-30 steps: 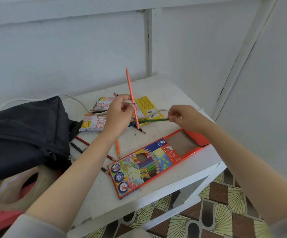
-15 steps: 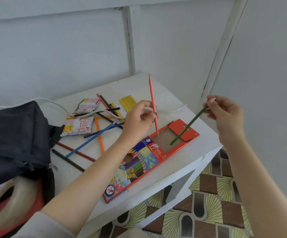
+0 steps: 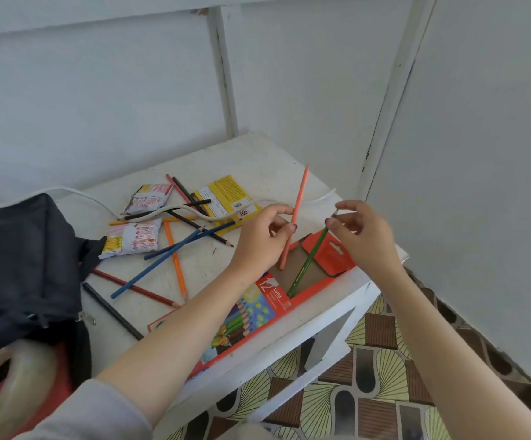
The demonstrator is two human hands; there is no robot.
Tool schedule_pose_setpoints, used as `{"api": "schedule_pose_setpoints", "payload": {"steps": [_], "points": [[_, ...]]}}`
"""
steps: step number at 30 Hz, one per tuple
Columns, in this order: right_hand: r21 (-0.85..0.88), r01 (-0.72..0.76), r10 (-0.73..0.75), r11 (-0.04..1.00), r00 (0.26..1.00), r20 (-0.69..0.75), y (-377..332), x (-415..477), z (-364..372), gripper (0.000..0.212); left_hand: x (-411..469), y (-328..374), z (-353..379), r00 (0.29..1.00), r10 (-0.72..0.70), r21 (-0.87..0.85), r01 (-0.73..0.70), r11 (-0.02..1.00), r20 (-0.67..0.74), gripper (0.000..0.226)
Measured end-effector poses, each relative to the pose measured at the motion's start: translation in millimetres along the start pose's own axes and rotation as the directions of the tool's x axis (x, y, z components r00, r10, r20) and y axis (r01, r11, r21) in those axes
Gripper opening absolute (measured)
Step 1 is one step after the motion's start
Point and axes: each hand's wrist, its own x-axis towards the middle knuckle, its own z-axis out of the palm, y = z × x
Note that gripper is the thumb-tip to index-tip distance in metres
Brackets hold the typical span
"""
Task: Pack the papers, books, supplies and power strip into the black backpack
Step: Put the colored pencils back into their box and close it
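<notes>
1. Green pencil [image 3: 307,265] is pinched at its top end by right hand [image 3: 357,231], tip inside open pencil box [image 3: 289,287].
2. Salmon pencil [image 3: 294,217] is clamped mid-shaft by left hand [image 3: 262,238].
3. Pencils likely light, stiff; tips brittle, so shafts should be gripped.

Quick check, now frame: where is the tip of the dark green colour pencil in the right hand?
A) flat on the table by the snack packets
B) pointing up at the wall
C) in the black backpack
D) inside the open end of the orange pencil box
D. The right hand pinches the top of the dark green colour pencil, whose lower tip sits in the open cardboard end of the orange pencil box.
</notes>
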Motion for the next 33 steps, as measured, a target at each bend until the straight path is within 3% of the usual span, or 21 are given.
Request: {"api": "schedule_pose_setpoints", "payload": {"steps": [4, 7, 9, 14, 17, 22, 25, 33], "points": [[-0.351, 0.070, -0.003, 0.934, 0.982, 0.188, 10, -6, -2, 0.061, -7, -6, 4, 0.996, 0.073, 0.060, -0.070, 0.996, -0.050, 0.021], [-0.599, 0.157, 0.001, 0.785, 0.967, 0.255, 9, -11, -4, 0.086, -9, -7, 5, 0.987, 0.144, 0.108, -0.136, 0.985, -0.071, 0.022], [-0.677, 0.189, -0.003, 0.712, 0.964, 0.266, 8, -15, -5, 0.091, -9, -8, 5, 0.982, 0.168, 0.134, -0.156, 0.979, -0.082, 0.022], [-0.714, 0.238, -0.092, 0.659, 0.967, 0.238, 5, -16, -10, 0.078, -11, -7, 3, 0.984, 0.167, 0.137, -0.157, 0.978, -0.064, 0.022], [-0.677, 0.244, -0.142, 0.694, 0.969, 0.204, 6, -16, -11, 0.068, -12, -5, 1, 0.977, 0.204, 0.169, -0.190, 0.967, -0.070, 0.023], [-0.607, 0.249, -0.300, 0.755, 0.954, 0.018, 17, -11, -15, 0.034, -11, -6, -8, 0.967, 0.252, 0.268, -0.236, 0.934, -0.029, 0.026], [-0.600, 0.219, -0.269, 0.769, 0.963, 0.007, 26, -9, -17, 0.018, -17, -4, -13, 0.962, 0.273, 0.281, -0.260, 0.924, -0.006, 0.029], [-0.573, 0.221, -0.287, 0.790, 0.958, -0.026, 39, -14, -10, 0.016, -34, -4, -4, 0.960, 0.230, 0.326, -0.271, 0.906, 0.159, 0.019]]}}
